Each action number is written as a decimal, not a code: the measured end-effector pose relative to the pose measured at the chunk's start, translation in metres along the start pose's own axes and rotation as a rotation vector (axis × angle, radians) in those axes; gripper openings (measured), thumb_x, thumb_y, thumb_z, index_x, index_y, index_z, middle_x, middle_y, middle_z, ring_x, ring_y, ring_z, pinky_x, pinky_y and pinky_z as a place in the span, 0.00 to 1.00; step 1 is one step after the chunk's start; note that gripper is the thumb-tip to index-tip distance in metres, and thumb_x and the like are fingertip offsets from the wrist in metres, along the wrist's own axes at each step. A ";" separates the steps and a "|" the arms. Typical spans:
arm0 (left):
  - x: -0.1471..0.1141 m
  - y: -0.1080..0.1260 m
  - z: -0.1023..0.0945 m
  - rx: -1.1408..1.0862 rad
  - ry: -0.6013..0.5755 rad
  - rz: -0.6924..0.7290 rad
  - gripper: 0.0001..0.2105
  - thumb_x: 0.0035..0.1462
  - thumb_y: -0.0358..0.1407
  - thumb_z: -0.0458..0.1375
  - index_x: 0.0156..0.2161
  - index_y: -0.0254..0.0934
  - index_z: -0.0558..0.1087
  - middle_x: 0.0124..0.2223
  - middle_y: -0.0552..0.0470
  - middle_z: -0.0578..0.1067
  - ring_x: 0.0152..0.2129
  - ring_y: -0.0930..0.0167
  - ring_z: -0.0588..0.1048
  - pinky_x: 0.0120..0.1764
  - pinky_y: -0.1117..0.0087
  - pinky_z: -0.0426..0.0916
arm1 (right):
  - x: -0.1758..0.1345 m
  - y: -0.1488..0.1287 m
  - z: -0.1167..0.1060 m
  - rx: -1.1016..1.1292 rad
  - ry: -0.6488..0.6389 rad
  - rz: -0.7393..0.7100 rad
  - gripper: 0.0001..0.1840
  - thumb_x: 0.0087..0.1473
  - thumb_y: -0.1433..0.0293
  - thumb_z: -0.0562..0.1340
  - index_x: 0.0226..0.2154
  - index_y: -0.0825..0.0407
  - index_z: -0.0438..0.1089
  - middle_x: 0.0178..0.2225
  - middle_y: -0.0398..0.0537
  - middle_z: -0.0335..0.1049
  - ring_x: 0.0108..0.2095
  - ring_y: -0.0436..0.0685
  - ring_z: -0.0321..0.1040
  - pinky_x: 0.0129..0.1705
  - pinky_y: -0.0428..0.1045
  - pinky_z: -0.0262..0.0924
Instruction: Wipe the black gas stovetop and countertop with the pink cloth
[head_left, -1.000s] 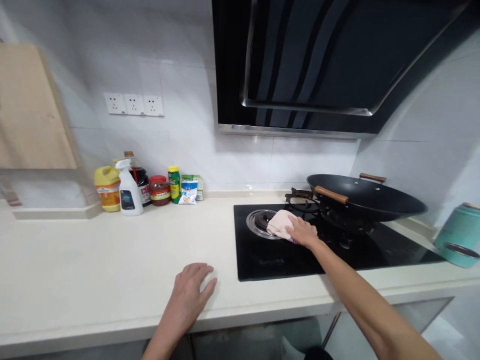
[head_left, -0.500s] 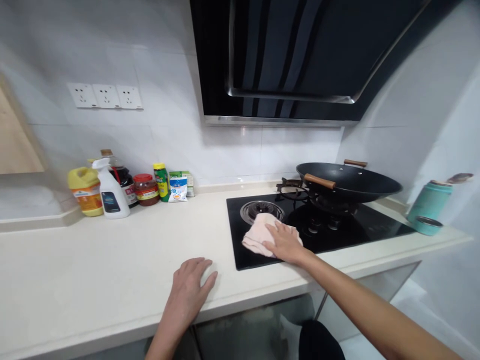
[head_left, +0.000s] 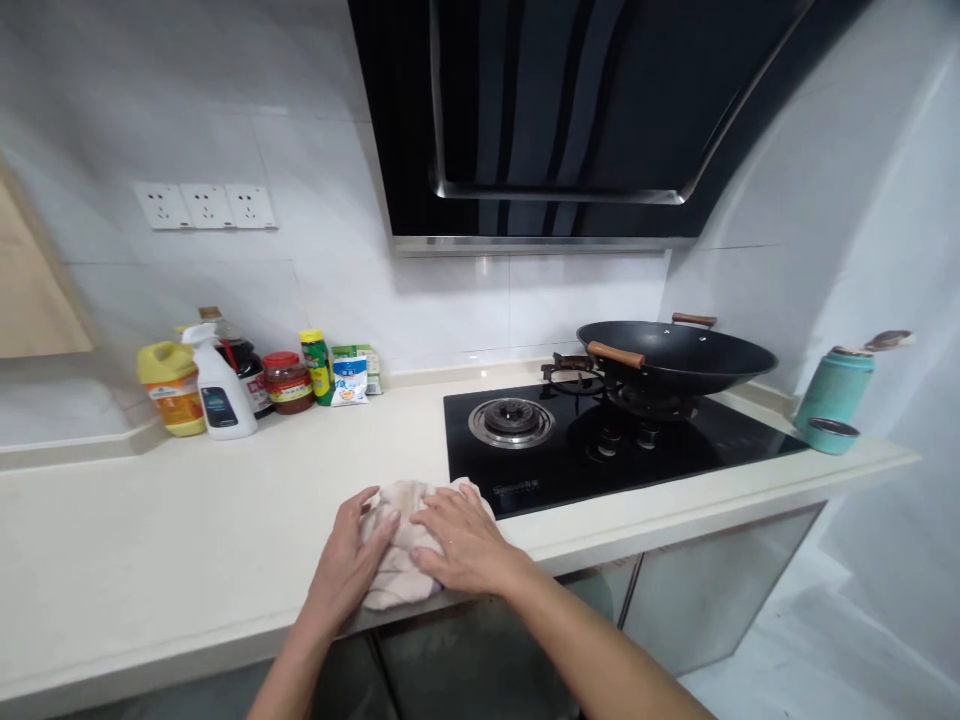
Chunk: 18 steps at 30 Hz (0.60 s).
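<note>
A pale pink cloth (head_left: 401,560) lies bunched at the front edge of the white counter, its right end by the near left corner of the black gas hob (head_left: 540,495). My left hand (head_left: 349,555) grips the cloth's left side, thumb over its top and fingers along its edge. From the right, my right hand (head_left: 465,535) presses on the cloth and holds it, fingers curved over the top. Part of the cloth is hidden under both hands.
A black wok (head_left: 675,355) with wooden handles sits on the right burner. Beyond it stand a teal bottle (head_left: 836,390) and a teal cup (head_left: 831,437). A white spray bottle (head_left: 225,395), a yellow jug (head_left: 172,390) and a red-lidded jar (head_left: 287,385) line the wall. The range hood (head_left: 555,120) hangs above.
My right hand has brought the cloth left and toward me, off the hob to the counter's front edge. My left hand, empty before, is now on the cloth. The view has shifted slightly.
</note>
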<state>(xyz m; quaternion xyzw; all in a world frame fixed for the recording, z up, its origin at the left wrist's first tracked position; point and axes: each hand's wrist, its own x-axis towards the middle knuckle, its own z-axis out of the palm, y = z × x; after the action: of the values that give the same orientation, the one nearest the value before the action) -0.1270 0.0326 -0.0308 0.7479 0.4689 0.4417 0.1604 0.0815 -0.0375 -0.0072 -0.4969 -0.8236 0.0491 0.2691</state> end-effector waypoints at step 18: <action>-0.025 0.102 0.041 0.526 -0.393 0.692 0.30 0.53 0.52 0.68 0.57 0.39 0.71 0.59 0.39 0.73 0.57 0.54 0.70 0.60 0.50 0.63 | -0.075 0.067 -0.071 0.109 -0.227 -0.080 0.34 0.60 0.51 0.61 0.66 0.41 0.62 0.73 0.47 0.46 0.73 0.62 0.37 0.72 0.64 0.25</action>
<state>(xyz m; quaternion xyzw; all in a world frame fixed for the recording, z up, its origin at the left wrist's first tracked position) -0.0410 -0.0327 0.0002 0.9447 0.2490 0.1855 -0.1053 0.1963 -0.0806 0.0002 -0.4394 -0.8640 0.1387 0.2027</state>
